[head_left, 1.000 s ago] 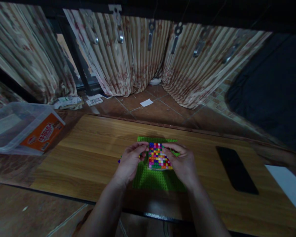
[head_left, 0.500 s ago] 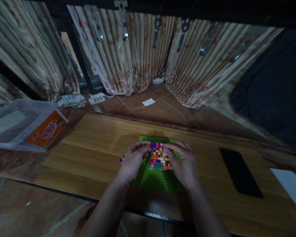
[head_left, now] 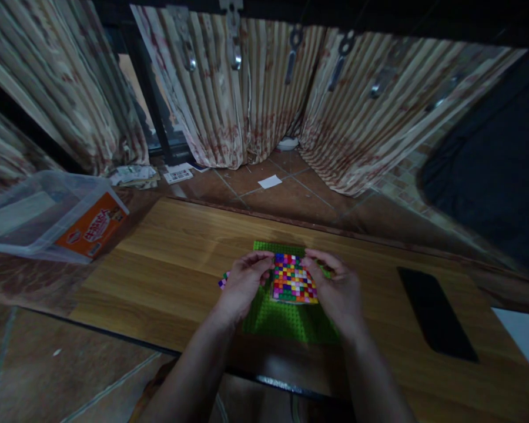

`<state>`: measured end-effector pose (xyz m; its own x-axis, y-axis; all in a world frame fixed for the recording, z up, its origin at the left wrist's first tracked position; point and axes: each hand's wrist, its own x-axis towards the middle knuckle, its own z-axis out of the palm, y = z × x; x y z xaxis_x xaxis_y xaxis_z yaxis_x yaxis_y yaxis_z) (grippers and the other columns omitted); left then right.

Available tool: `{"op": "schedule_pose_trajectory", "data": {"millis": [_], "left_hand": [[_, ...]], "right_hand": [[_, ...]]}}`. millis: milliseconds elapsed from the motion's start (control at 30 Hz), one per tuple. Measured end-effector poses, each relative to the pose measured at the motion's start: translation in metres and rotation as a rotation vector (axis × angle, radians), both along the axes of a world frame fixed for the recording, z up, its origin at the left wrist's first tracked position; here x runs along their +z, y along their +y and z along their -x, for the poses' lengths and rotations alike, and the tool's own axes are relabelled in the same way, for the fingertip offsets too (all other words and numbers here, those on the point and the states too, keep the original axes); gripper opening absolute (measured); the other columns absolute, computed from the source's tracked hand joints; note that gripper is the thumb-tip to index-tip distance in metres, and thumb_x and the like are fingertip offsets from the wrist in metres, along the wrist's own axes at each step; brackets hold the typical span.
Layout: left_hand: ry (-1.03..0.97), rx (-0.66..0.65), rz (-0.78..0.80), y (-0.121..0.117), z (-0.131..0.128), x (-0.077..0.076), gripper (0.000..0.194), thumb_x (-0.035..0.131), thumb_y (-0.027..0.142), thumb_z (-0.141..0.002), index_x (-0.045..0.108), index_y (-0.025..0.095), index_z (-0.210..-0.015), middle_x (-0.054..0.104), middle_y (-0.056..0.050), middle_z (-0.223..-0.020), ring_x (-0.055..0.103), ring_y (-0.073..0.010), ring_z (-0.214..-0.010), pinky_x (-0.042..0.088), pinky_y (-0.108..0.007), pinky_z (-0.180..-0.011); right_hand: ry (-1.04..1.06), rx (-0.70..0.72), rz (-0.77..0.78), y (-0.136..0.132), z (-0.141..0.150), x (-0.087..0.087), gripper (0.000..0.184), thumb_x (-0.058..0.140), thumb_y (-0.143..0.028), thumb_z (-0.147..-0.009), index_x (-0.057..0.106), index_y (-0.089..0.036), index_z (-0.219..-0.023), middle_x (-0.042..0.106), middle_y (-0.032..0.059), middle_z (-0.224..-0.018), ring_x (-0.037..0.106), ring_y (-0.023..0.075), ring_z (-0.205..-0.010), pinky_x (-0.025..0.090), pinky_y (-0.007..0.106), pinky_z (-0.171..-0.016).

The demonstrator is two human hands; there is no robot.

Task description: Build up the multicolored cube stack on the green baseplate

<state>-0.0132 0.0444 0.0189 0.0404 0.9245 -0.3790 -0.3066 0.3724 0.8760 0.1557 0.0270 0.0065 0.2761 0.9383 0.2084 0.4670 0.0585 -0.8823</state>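
Working with both hands at a block of multicoloured bricks (head_left: 291, 283), seen over the far part of a green studded baseplate (head_left: 286, 326) on a wood-grained desk (head_left: 171, 252). Bringing thumb and forefinger of the left hand (head_left: 268, 262) close together at the block's far left corner, and curving the right hand (head_left: 311, 263) along its right side, forefinger stretched toward the far right corner; too small to tell whether gripping the block, pinching a single brick or merely touching. Showing a few loose bricks (head_left: 223, 281) in purple and pink just left of the left hand, partly hidden by it. Including also, well to the right, a flat black slab (head_left: 436, 311) and a white sheet (head_left: 518, 332); at far left, a clear plastic bin (head_left: 55, 249) with an orange label (head_left: 94, 228); beyond, striped curtains (head_left: 216, 106).
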Motion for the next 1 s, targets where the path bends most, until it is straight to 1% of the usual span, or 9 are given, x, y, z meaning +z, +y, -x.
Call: {"op": "schedule_pose_trajectory", "data": {"millis": [133,233,433,533,733,833,900,967,1000], "left_hand": [[-0.007,0.006,-0.012,-0.001,0.0,-0.001,0.018,0.069,0.025,-0.064,0.072,0.015,-0.079,0.062,-0.001,-0.066,0.048,-0.0076,-0.056,0.033,-0.021,-0.054],[-0.012,0.001,-0.011,0.0,0.0,0.0,0.018,0.07,0.025,-0.064,0.072,0.015,-0.078,0.062,-0.001,-0.066,0.048,-0.0078,-0.055,0.033,-0.022,-0.054],[-0.003,0.0,-0.009,0.0,-0.001,0.0,0.018,0.07,0.026,-0.063,0.072,0.015,-0.077,0.062,-0.001,-0.067,0.048,-0.0078,-0.056,0.034,-0.021,-0.055],[-0.004,-0.002,-0.011,0.0,0.0,0.0,0.019,0.069,0.026,-0.064,0.072,0.015,-0.079,0.063,-0.001,-0.069,0.048,-0.0074,-0.056,0.033,-0.021,-0.054],[-0.024,0.022,0.005,0.0,-0.001,0.0,0.017,0.069,0.025,-0.066,0.072,0.014,-0.078,0.063,-0.002,-0.067,0.05,-0.0071,-0.056,0.035,-0.02,-0.054],[-0.113,0.07,0.025,0.001,-0.001,0.001,0.015,0.07,0.024,-0.067,0.071,0.013,-0.078,0.064,-0.003,-0.069,0.053,-0.0074,-0.059,0.039,-0.019,-0.055],[-0.218,0.095,0.048,0.001,0.001,0.003,0.013,0.069,0.02,-0.068,0.07,0.013,-0.079,0.066,-0.004,-0.074,0.057,-0.0084,-0.064,0.043,-0.019,-0.06],[-0.315,0.106,0.077,0.002,0.004,0.006,0.012,0.066,0.015,-0.071,0.07,0.013,-0.082,0.068,-0.006,-0.08,0.062,-0.0104,-0.072,0.048,-0.021,-0.068],[-0.351,0.109,0.092,0.002,0.006,0.008,0.012,0.063,0.014,-0.073,0.069,0.013,-0.083,0.069,-0.008,-0.084,0.063,-0.0116,-0.076,0.049,-0.022,-0.072]], "right_hand": [[0.13,0.018,0.067,0.006,0.005,-0.007,0.032,0.06,-0.047,-0.082,0.072,-0.024,-0.1,0.072,0.0064,-0.1,0.065,0.0235,-0.092,0.049,0.04,-0.084],[0.241,0.021,0.118,0.01,0.012,-0.01,0.033,0.062,-0.047,-0.079,0.073,-0.022,-0.097,0.073,0.0066,-0.096,0.066,0.0234,-0.089,0.05,0.037,-0.08],[0.395,-0.031,0.175,0.011,0.022,-0.004,0.032,0.07,-0.048,-0.069,0.075,-0.019,-0.084,0.074,0.0049,-0.085,0.066,0.0206,-0.076,0.051,0.032,-0.07],[0.423,-0.045,0.193,0.011,0.023,-0.002,0.034,0.073,-0.048,-0.066,0.075,-0.018,-0.082,0.074,0.0053,-0.081,0.066,0.0203,-0.072,0.051,0.032,-0.067],[0.391,-0.046,0.153,0.011,0.024,-0.003,0.03,0.072,-0.045,-0.067,0.075,-0.018,-0.08,0.074,0.005,-0.079,0.065,0.0202,-0.072,0.051,0.032,-0.068],[0.416,-0.034,0.156,0.01,0.024,-0.006,0.032,0.072,-0.046,-0.067,0.075,-0.018,-0.082,0.074,0.0054,-0.081,0.066,0.0205,-0.073,0.051,0.033,-0.069],[0.451,-0.024,0.152,0.01,0.023,-0.007,0.036,0.071,-0.048,-0.069,0.075,-0.018,-0.088,0.075,0.0064,-0.088,0.067,0.0217,-0.078,0.052,0.035,-0.072],[0.451,-0.044,0.09,0.009,0.022,-0.006,0.037,0.066,-0.049,-0.076,0.073,-0.019,-0.096,0.074,0.007,-0.097,0.067,0.0228,-0.087,0.051,0.037,-0.079],[0.416,-0.064,0.036,0.008,0.021,-0.005,0.035,0.063,-0.048,-0.079,0.073,-0.02,-0.098,0.073,0.0069,-0.1,0.066,0.0229,-0.092,0.05,0.038,-0.084]]}}
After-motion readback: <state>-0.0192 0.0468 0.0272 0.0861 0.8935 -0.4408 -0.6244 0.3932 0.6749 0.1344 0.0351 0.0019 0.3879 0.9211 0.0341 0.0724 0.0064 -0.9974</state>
